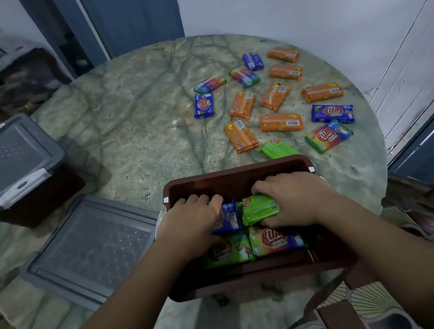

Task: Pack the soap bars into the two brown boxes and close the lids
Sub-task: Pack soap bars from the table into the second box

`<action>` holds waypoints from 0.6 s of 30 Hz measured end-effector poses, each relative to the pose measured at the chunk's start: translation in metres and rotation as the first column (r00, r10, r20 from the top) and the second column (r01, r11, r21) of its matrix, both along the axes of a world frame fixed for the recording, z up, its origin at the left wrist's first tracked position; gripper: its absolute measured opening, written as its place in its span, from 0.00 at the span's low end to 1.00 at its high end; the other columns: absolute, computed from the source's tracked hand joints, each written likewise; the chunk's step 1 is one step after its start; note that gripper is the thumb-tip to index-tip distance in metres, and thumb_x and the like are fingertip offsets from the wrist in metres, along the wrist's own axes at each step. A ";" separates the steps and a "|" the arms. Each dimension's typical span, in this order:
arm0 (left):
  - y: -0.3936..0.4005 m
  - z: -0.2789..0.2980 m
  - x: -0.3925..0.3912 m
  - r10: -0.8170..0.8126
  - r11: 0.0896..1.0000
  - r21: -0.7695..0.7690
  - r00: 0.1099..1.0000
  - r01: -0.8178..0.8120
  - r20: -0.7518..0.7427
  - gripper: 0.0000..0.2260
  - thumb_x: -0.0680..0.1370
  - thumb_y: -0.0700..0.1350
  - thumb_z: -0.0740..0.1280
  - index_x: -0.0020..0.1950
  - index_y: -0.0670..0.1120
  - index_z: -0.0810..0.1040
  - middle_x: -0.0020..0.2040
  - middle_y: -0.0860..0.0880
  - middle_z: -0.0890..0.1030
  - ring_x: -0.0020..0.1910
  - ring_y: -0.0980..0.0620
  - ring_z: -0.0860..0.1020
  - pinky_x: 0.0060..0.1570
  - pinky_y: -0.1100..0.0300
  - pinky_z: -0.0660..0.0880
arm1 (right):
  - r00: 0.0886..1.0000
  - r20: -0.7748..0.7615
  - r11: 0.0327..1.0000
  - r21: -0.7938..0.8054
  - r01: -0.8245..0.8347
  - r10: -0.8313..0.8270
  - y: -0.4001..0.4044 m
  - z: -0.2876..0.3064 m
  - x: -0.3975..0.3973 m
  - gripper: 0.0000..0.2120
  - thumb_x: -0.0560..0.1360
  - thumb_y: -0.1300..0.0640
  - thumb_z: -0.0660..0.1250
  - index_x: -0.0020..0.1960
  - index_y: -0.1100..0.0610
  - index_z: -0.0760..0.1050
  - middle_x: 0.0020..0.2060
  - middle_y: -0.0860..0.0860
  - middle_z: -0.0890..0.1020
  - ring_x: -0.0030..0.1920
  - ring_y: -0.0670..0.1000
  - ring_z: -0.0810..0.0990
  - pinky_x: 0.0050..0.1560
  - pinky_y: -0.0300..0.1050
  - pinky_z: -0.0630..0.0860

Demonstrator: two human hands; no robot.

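Both forearms reach into the open brown box [258, 276] nearest the body, each of the hands setting a bar in the far row. Left hand [190, 218] curls over a blue soap bar [226, 217], gripping it; right hand [294, 197] wraps fingers over a green soap bar [260, 209], thumb under its near edge. Likely seating them side by side against the row below the hands, where a green bar [226, 251] and a rainbow bar [277, 240] already lie flat, long axes left-right, labels up. Green held bar also runs left-right, tilted near edge up; blue one's axis is hidden under the hand. Loose soap bars [279, 121] lie scattered on the tabletop [129, 116] beyond the right hand, pointing every way. Left of the left hand sits a grey lid [91, 250], further left the second brown box [39, 201] already lidded
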State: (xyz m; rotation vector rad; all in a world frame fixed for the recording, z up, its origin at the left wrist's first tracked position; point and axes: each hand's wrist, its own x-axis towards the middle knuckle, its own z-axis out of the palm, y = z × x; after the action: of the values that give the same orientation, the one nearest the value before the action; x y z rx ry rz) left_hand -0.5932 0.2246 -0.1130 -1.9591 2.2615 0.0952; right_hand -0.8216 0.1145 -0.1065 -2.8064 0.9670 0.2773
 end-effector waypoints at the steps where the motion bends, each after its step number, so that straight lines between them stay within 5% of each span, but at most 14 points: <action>1: 0.000 0.000 0.000 -0.002 1.000 -0.006 1.000 0.002 0.001 0.35 0.73 0.63 0.72 0.73 0.50 0.63 0.61 0.48 0.76 0.60 0.45 0.75 0.59 0.50 0.73 | 1.000 0.006 1.000 0.003 0.006 -0.006 0.000 0.001 0.000 0.33 0.70 0.30 0.68 0.71 0.42 0.67 0.59 0.45 0.79 0.58 0.50 0.79 0.53 0.52 0.79; 18: -0.002 0.008 -0.005 0.051 0.997 0.057 0.996 -0.056 0.079 0.18 0.79 0.52 0.66 0.67 0.50 0.73 0.59 0.47 0.76 0.56 0.45 0.76 0.53 0.49 0.75 | 0.996 0.055 0.997 0.035 0.065 -0.067 -0.004 -0.003 0.000 0.19 0.83 0.36 0.53 0.65 0.45 0.72 0.53 0.46 0.82 0.53 0.53 0.81 0.48 0.55 0.79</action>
State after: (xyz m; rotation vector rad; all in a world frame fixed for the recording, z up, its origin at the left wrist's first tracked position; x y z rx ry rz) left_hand -0.5987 0.2228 -0.1046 -1.9584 2.1342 0.0896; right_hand -0.8214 0.1106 -0.1096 -2.7306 1.0307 0.2029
